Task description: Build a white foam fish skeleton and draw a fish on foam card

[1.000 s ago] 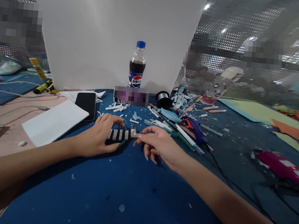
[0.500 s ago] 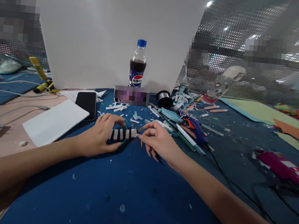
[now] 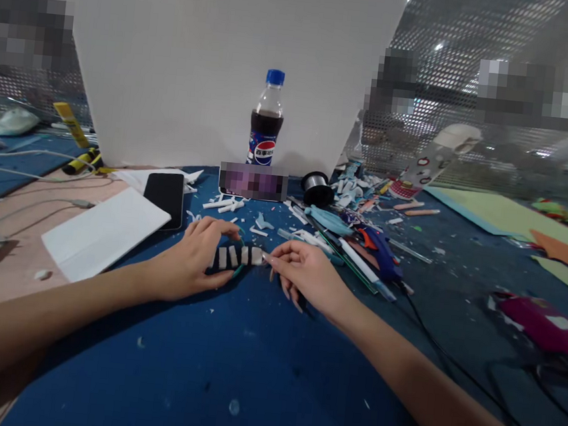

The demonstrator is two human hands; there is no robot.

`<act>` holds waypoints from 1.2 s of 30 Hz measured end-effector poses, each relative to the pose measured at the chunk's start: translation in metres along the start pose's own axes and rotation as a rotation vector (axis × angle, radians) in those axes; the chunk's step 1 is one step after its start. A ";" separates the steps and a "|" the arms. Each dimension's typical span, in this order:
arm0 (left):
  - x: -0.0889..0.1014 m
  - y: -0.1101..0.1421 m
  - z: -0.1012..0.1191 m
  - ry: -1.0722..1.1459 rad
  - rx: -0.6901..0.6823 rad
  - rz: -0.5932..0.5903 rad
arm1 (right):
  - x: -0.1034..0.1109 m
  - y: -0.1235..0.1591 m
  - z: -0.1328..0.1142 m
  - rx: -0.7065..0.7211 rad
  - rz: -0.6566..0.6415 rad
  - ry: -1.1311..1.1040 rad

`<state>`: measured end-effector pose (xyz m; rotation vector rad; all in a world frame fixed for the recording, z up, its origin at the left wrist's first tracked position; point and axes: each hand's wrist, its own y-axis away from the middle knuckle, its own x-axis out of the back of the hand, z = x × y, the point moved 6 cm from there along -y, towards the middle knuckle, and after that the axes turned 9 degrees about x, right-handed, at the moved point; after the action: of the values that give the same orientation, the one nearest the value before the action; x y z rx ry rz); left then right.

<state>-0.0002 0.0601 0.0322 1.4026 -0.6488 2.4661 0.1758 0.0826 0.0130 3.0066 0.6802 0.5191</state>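
A small strip with black and white stripes (image 3: 233, 256) lies on the blue table between my two hands. My left hand (image 3: 200, 253) arches over its left part, thumb on the near side and fingers on the far side, with long green nails beside the stripes. The strip's left end is hidden under that palm. At the right end, my right hand (image 3: 303, 268) has thumb and forefinger pinched at the last white band (image 3: 256, 256). Its other fingers are curled beneath, and a dark bit shows below them that I cannot make out.
Behind the hands stand a cola bottle (image 3: 267, 121), a phone (image 3: 253, 182) and a wire spool (image 3: 317, 189). White scraps, sticks and a blue glue gun (image 3: 380, 252) lie right of them. A magenta tool (image 3: 544, 325) is far right. Left are folded white paper (image 3: 106, 233) and a black phone (image 3: 165, 198).
My right thumb and forefinger have closed together at the strip's end. The left hand keeps its place over the strip. The whole view has shifted slightly.
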 end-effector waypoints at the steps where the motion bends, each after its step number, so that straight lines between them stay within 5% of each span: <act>1: 0.000 0.000 0.000 0.002 -0.002 0.003 | 0.000 0.001 -0.001 -0.011 0.008 0.002; 16: -0.001 0.001 -0.002 0.018 0.020 0.011 | 0.005 0.000 -0.003 -0.011 0.064 -0.008; 28: 0.003 0.004 0.001 -0.011 -0.038 0.065 | -0.003 0.005 -0.013 -0.027 -0.127 0.009; 36: 0.000 0.002 -0.001 0.003 0.001 0.042 | 0.002 0.005 -0.008 -0.109 -0.062 -0.005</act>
<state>-0.0019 0.0593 0.0318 1.3992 -0.6830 2.5003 0.1769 0.0790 0.0214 2.8751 0.7182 0.5273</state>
